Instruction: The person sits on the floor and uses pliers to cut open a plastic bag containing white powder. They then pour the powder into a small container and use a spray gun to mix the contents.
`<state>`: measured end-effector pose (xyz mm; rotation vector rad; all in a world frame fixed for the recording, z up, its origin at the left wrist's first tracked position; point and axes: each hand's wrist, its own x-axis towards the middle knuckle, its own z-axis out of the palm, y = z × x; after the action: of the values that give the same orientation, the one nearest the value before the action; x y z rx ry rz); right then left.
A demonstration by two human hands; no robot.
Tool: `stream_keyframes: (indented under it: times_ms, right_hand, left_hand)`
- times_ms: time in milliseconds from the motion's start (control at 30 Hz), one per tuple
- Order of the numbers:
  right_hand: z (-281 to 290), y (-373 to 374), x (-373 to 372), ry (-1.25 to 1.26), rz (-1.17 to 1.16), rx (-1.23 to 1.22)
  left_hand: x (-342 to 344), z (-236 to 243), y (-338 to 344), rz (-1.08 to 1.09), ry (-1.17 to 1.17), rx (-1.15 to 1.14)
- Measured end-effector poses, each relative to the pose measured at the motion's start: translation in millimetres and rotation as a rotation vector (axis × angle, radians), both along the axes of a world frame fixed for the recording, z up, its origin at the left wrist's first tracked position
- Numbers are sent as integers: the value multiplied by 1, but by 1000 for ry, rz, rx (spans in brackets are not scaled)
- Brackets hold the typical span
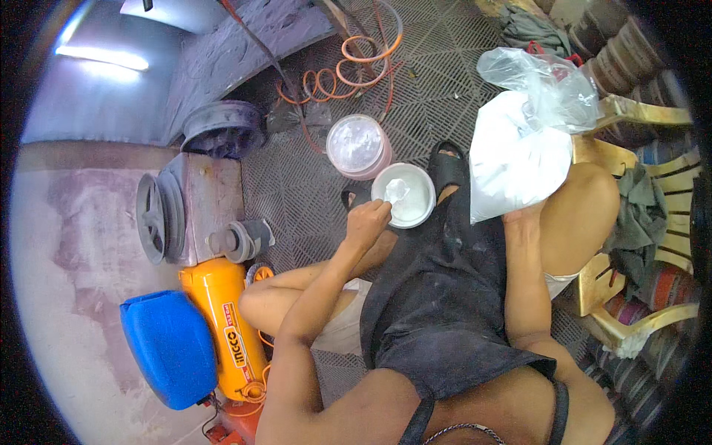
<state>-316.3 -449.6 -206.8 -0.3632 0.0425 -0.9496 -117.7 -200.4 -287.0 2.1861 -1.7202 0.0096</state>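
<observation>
My left hand (369, 222) is closed in a pinch at the rim of a white tub (428, 194). In its fingers is a small translucent white scoop-like piece (396, 190), over the white powder inside the tub. My right hand (525, 213) is under the lower edge of a clear plastic bag of white powder (512, 159) and holds it up beside my right knee. Its fingers are hidden behind the bag, whose loose clear top flops over to the right. A larger lidded pinkish bucket (358, 146) stands just beyond the tub.
On the left are a blue jerrycan (167, 348), an orange compressor tank (226, 326) and grey pulley wheels (159, 219). A coiled orange hose (337, 78) hangs at the back. A yellowish plastic chair (608, 289) with a grey cloth (638, 215) stands right, near stacked cans (627, 55).
</observation>
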Motion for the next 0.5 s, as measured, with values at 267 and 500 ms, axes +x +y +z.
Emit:
stream_keyframes:
  times_ms: [267, 500]
  right_hand:
    - [19, 7, 6, -29, 5, 86]
    - [-15, 4, 4, 195, -25, 231]
  left_hand:
    - [-8, 1, -2, 142, 170, -100]
    - [68, -4, -20, 641, 849, -284]
